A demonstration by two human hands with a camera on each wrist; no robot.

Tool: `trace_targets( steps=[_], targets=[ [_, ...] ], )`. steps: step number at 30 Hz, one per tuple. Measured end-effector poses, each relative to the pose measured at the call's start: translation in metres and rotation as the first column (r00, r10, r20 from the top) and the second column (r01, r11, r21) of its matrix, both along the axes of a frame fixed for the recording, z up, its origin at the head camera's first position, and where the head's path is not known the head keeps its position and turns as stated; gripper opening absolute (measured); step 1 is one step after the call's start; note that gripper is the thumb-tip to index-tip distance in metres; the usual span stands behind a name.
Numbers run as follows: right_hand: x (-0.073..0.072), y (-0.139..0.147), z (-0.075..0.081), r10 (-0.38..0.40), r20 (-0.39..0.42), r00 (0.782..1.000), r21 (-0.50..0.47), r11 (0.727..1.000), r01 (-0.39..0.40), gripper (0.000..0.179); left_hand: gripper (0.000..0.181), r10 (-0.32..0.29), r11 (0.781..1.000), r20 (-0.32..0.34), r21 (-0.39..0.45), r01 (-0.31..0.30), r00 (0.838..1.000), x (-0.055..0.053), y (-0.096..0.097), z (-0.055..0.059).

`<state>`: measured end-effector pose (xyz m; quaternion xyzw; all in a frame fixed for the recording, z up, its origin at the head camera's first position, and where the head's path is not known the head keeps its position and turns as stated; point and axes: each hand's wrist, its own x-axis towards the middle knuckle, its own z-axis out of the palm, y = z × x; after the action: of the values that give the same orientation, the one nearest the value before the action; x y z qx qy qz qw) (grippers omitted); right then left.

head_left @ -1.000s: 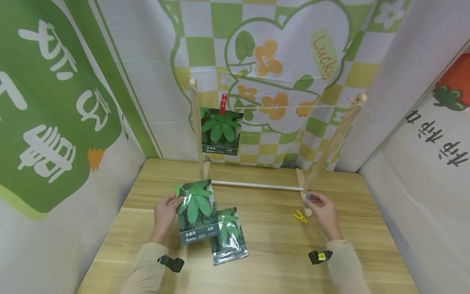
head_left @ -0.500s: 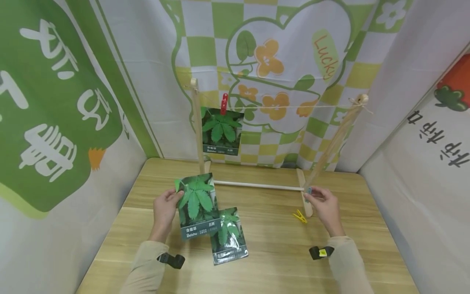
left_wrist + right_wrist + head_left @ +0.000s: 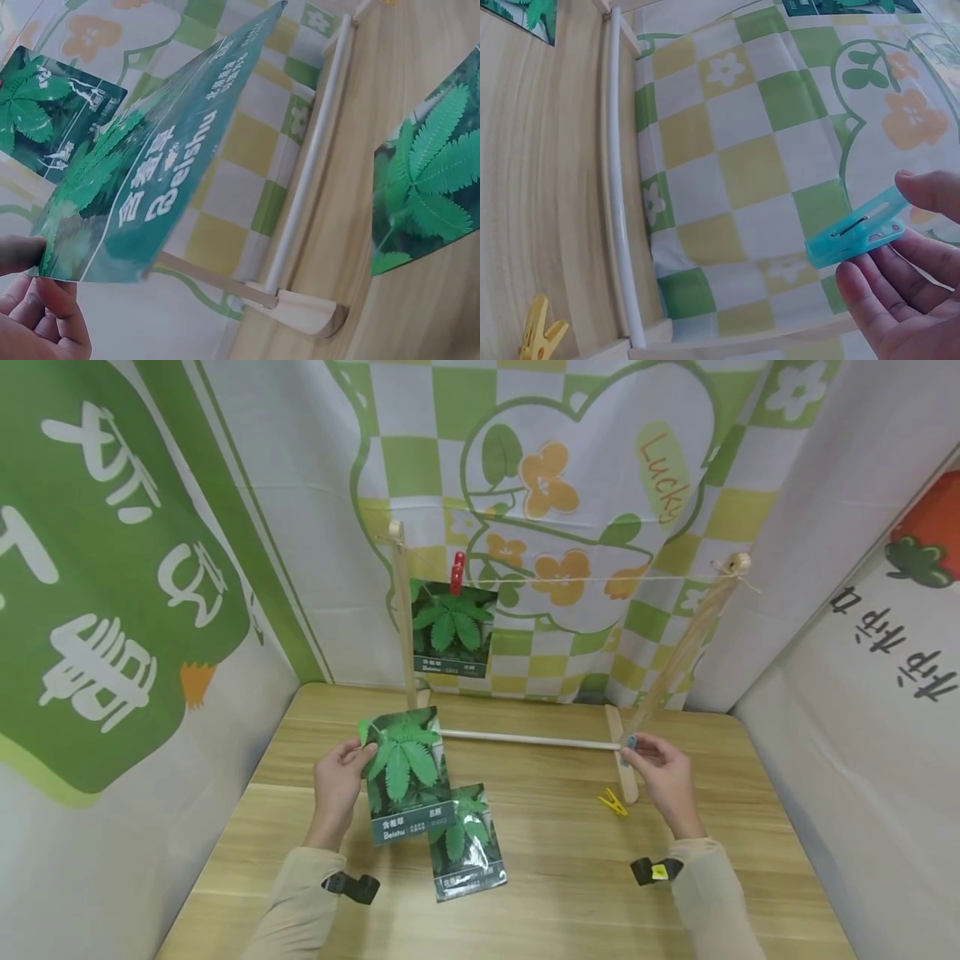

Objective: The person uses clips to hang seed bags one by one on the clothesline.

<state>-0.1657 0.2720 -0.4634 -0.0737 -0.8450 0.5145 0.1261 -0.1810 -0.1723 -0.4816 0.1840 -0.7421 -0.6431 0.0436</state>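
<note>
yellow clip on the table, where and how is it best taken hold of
I'd pinch the yellow clip by its two spread arms, thumb and finger on their outer sides, coming from above: it lies on its side on the table, so the V they form shows from the top. The right hand looks nearest but holds the light-blue clip.

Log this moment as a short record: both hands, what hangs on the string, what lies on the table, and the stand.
Left hand: pinches a glossy green leaf-print packet by its edge, raised off the table
Right hand: holds a translucent blue plastic clothespin
On the thin pale string: one dark-green leaf-print packet under a red plastic clothespin
On the light wood-grain table: another leaf-print packet; a yellow plastic clothespin
Stand: two pale wooden posts, white rod low between them
</note>
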Motion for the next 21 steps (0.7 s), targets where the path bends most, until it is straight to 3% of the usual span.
trace_targets(
  steps=[21],
  targets=[
    [-0.003,-0.010,0.017,-0.035,-0.081,0.996,-0.141,0.990,0.023,0.032,0.034,0.019,1.000,-0.030,0.010,-0.018,0.999,-0.009,0.008,0.014]
  ],
)
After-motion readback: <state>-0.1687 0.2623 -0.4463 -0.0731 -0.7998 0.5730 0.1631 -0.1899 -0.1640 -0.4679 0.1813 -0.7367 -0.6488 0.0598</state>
